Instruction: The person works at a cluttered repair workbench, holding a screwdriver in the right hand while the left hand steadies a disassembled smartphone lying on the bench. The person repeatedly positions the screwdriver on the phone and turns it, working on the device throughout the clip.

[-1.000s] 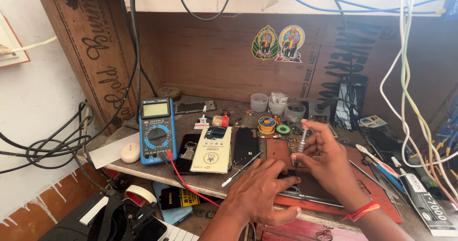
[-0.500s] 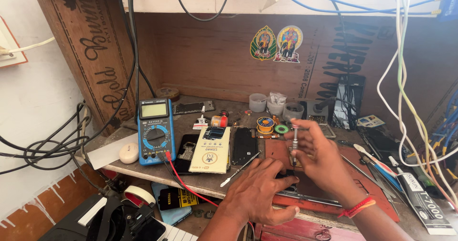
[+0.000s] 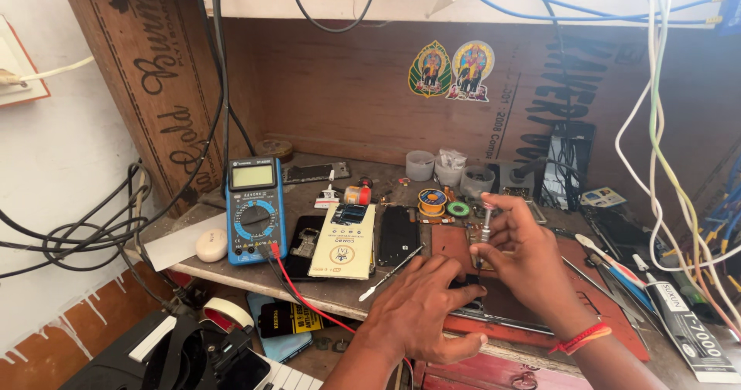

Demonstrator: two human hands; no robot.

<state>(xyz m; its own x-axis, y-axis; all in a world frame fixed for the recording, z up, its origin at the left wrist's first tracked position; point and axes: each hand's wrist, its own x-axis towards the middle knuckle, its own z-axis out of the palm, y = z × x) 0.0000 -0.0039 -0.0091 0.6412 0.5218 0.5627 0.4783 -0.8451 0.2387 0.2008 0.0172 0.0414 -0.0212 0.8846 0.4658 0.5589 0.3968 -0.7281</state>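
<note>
Tight quarters on the bench (image 3: 231, 262). The left hand (image 3: 421, 313) and right hand (image 3: 521, 259) crowd the front middle, the right one holding a screwdriver (image 3: 485, 220) upright, so nothing passes between them. Just to their left a metal spudger (image 3: 390, 273) lies slantwise, then a cream battery (image 3: 344, 240), a dark phone part (image 3: 398, 234) and the blue multimeter (image 3: 255, 208), packed side by side. Its red lead (image 3: 305, 297) drops over the front edge. The back edge is lined with small plastic cups (image 3: 450, 172) and solder spools (image 3: 432, 201). The right end lies under hanging cables (image 3: 656, 150) and loose tools (image 3: 617, 270). Some bare bench shows at the back left corner, behind the multimeter.
</note>
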